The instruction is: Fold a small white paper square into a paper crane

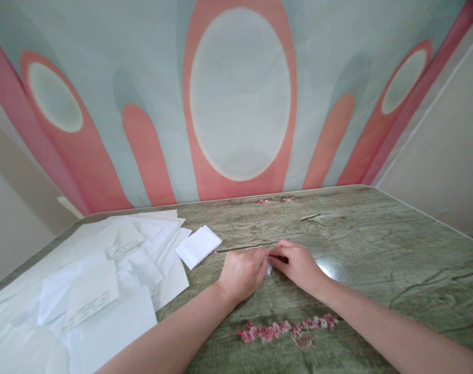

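A small piece of white paper [270, 269] shows between my two hands, just above the wood-grain table. My left hand [244, 271] is closed on its left side, the fingers curled and mostly hidden behind the knuckles. On the other side, my right hand [294, 261] pinches at the paper with thumb and forefinger. Most of the piece is covered by my fingers, so its full shape cannot be made out. A small stack of folded white paper [198, 246] lies on the table to the left, a little beyond my left hand.
White sheets and envelopes [115, 332] lie in a loose, overlapping heap on the left of the table [377, 244]. Some carry printed lines. Pink flower patterns [265, 331] mark the tabletop near my forearms. Behind the table's far edge hangs a backdrop [158, 52] with coral arches.
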`<action>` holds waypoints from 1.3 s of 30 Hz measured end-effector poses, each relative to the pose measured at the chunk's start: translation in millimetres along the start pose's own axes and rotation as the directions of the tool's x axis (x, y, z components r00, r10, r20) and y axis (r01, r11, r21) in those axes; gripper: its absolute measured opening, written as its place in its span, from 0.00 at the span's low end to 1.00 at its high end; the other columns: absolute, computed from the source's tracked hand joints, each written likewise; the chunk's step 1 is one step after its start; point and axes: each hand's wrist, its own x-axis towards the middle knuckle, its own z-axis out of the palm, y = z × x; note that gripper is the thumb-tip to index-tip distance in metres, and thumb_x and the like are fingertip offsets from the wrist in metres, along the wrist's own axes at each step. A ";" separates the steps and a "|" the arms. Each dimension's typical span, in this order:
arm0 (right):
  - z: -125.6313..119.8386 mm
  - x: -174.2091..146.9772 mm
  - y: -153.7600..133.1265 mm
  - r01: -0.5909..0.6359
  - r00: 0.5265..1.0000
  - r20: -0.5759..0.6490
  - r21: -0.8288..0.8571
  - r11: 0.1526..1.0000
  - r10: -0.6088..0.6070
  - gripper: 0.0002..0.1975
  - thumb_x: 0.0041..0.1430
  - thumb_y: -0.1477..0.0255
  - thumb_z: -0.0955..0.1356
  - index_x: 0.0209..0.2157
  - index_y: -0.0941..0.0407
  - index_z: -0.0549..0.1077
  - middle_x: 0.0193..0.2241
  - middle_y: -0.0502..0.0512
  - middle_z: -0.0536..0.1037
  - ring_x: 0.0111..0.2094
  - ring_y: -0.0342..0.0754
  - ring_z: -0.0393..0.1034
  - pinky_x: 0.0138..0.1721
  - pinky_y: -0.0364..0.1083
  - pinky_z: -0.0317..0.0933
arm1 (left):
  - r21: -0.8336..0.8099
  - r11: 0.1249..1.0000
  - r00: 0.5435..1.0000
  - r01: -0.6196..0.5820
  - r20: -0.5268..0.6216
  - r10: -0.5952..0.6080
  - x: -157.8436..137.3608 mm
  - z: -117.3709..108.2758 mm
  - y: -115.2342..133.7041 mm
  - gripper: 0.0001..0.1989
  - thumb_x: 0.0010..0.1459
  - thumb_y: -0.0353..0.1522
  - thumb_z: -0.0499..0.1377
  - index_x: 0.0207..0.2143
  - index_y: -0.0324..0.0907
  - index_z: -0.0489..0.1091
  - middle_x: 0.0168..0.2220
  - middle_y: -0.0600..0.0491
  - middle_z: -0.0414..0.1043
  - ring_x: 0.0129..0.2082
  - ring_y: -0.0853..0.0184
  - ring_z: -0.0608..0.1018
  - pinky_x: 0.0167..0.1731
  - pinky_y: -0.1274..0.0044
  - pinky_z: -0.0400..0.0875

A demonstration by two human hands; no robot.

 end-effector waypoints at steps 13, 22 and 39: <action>0.1 0.4 0.7 0.012 1.000 0.003 -0.003 1.000 -0.012 0.08 0.56 0.71 0.66 0.32 0.52 0.78 0.24 0.50 0.70 0.26 0.44 0.65 0.28 0.42 0.56 | 0.017 0.999 0.999 -0.041 0.011 0.041 -1.0 0.5 -1.1 0.12 0.60 0.30 0.48 0.41 0.43 0.69 0.31 0.52 0.75 0.32 0.69 0.77 0.33 0.79 0.70; -0.9 -0.5 -1.6 0.012 1.000 -0.013 0.000 1.000 -0.012 0.07 0.54 0.74 0.66 0.29 0.53 0.77 0.23 0.49 0.69 0.26 0.44 0.65 0.27 0.41 0.56 | 0.003 1.000 1.000 -0.021 -0.007 0.021 0.1 -0.4 1.4 0.12 0.60 0.30 0.48 0.40 0.42 0.70 0.31 0.51 0.75 0.31 0.69 0.77 0.32 0.80 0.69; 0.2 -1.5 -0.6 0.038 0.999 -0.021 -0.025 0.999 -0.038 0.08 0.56 0.74 0.66 0.35 0.52 0.78 0.25 0.50 0.71 0.27 0.44 0.67 0.29 0.42 0.57 | -0.042 0.997 0.996 0.068 0.057 -0.065 0.9 0.7 1.8 0.11 0.60 0.34 0.49 0.38 0.44 0.70 0.32 0.53 0.76 0.32 0.67 0.77 0.31 0.78 0.68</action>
